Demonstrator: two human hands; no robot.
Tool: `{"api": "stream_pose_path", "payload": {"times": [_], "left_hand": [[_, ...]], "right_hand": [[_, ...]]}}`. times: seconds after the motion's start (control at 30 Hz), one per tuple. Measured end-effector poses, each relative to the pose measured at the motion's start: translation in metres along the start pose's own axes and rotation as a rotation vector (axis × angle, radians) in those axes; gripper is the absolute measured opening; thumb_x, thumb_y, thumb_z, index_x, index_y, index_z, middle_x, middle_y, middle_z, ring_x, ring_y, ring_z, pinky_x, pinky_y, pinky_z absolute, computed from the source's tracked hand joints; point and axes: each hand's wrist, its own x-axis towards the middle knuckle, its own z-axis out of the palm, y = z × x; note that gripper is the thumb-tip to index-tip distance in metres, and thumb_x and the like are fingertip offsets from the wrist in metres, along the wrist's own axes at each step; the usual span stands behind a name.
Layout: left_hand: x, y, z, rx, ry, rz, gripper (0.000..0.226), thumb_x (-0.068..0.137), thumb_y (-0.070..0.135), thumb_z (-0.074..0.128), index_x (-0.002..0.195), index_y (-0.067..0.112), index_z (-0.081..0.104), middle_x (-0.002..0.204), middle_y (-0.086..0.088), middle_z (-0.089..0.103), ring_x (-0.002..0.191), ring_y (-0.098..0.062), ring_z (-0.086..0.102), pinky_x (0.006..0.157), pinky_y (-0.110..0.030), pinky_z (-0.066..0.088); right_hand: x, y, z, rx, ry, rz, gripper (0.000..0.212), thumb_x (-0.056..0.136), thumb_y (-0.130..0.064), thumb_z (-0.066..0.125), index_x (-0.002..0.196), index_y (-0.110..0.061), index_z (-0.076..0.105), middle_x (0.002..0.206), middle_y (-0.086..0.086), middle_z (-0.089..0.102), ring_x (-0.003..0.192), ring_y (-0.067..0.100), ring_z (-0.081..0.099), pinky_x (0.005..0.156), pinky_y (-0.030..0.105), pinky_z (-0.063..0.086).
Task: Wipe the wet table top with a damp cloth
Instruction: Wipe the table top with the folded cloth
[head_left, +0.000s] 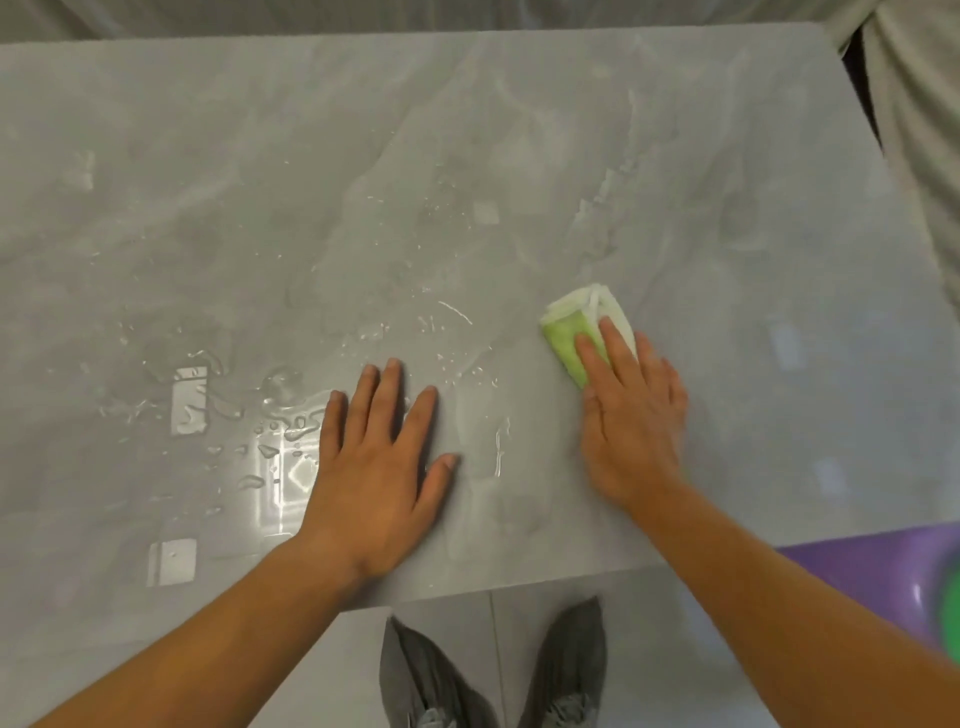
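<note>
Two bare hands lay on the grey marbled table (519, 130), both palm down. The left hand (382, 467) was spread flat on the top near the front edge, fingers splayed and holding nothing. The right hand (631, 421) pressed down on a folded cloth (569, 332) — green on its near face, white along the folds at the far end — with the fingers stretched over it rather than curled around it; the palm sat on the table behind the cloth. The cloth lay right of centre, its far end poking out past the fingertips.

Water (280, 431) stood in beads and small pools to the left of the left hand, with thinner streaks and droplets scattered between the hands and further back toward the middle. Bright square reflections showed in the wettest patch.

Below the front edge, two grey shoes (569, 670) stood on a pale tiled floor. A purple basin (872, 577) sat at the lower right, partly hidden by the right forearm — something green showed inside it, too blurred to tell.
</note>
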Motion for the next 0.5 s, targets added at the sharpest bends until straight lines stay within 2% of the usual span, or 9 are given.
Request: {"api": "stream_pose_path", "payload": {"times": [0.07,0.2,0.3,0.37,0.47,0.5], "left_hand": [[-0.008,-0.002,0.002,-0.015,0.006,-0.006,0.068,0.097,0.061,0.019,0.155,0.025,0.017,0.165,-0.006,-0.007,0.149,-0.019,-0.020,0.120,-0.048,-0.009],[-0.028,-0.004,0.010,-0.042,0.002,-0.006,0.067,0.099,0.061,0.020,0.156,0.027,0.014,0.165,-0.002,-0.007,0.149,-0.018,-0.020,0.120,-0.049,-0.009],[-0.037,-0.006,0.014,-0.005,-0.014,0.014,0.066,0.100,0.059,0.017,0.157,0.026,0.010,0.165,-0.002,-0.011,0.149,-0.020,-0.021,0.120,-0.051,-0.008],[-0.036,-0.008,0.013,-0.008,-0.017,0.021,0.068,0.099,0.062,0.015,0.157,0.028,0.008,0.165,-0.001,-0.012,0.148,-0.019,-0.022,0.120,-0.051,-0.007],[-0.036,-0.012,0.011,-0.013,-0.017,0.031,0.069,0.097,0.065,0.013,0.156,0.029,0.006,0.164,0.001,-0.013,0.148,-0.016,-0.022,0.120,-0.048,-0.008],[-0.037,-0.013,0.011,-0.018,-0.012,0.035,0.070,0.097,0.066,0.012,0.157,0.029,0.006,0.165,0.001,-0.012,0.148,-0.015,-0.021,0.121,-0.047,-0.008]], "right_hand": [[-0.022,-0.023,0.004,-0.025,0.001,-0.050,0.056,0.097,-0.026,0.035,0.152,-0.033,0.033,0.164,-0.004,0.025,0.149,0.031,0.023,0.117,0.049,0.016],[-0.096,-0.034,0.005,-0.067,-0.132,-0.390,0.058,0.100,-0.026,0.044,0.155,-0.032,0.029,0.167,-0.007,0.017,0.153,0.027,0.015,0.120,0.052,0.020],[-0.102,-0.021,0.004,-0.125,-0.169,-0.542,0.056,0.100,-0.029,0.041,0.155,-0.031,0.030,0.167,-0.006,0.017,0.153,0.027,0.016,0.120,0.054,0.020],[-0.078,-0.019,0.006,-0.148,-0.166,-0.509,0.055,0.101,-0.030,0.034,0.155,-0.033,0.027,0.167,-0.006,0.018,0.153,0.028,0.017,0.121,0.054,0.016],[-0.054,-0.042,0.008,-0.106,-0.099,-0.238,0.057,0.098,-0.032,0.026,0.155,-0.033,0.026,0.166,-0.004,0.020,0.151,0.031,0.020,0.121,0.054,0.016],[-0.061,-0.051,0.010,-0.104,-0.075,-0.203,0.057,0.098,-0.031,0.027,0.155,-0.032,0.027,0.166,-0.003,0.020,0.151,0.032,0.020,0.120,0.054,0.018]]}}
